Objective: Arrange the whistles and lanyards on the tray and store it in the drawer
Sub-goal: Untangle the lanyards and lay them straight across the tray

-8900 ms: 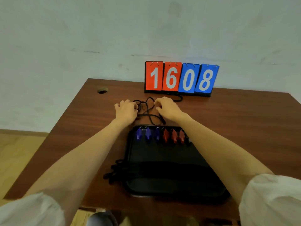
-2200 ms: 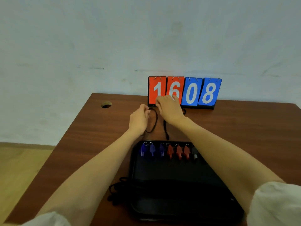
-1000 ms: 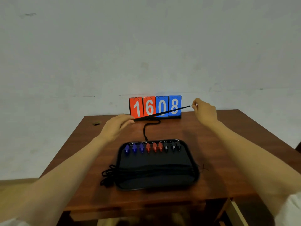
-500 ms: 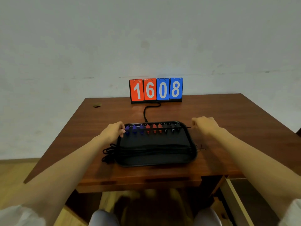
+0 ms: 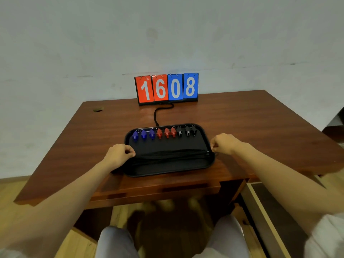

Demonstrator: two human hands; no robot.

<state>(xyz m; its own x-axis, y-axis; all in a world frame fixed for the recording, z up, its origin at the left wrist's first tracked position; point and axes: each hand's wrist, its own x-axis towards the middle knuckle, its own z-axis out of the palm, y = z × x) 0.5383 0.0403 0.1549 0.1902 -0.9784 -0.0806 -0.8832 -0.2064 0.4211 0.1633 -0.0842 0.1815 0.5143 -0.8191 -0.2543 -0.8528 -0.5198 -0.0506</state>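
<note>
1. Lanyard (image 5: 171, 153), stretched straight, lies across the middle of the black tray (image 5: 202, 164), joining a bundle of black cords already there.
2. Left hand (image 5: 119, 155) pinches its end at the tray's left rim; right hand (image 5: 224, 143) pinches the other end at the right rim.
3. Nine whistles (image 5: 163, 133) line the tray's far edge.
4. One more cord (image 5: 158, 113) lies on the desk (image 5: 260, 118); I judge the next move is release, then fetch it.

A brown wooden desk (image 5: 242, 116) with a cable hole (image 5: 98, 109) at its far left corner stands against a pale, scuffed wall (image 5: 167, 34) on a light wood floor (image 5: 11, 187).
</note>
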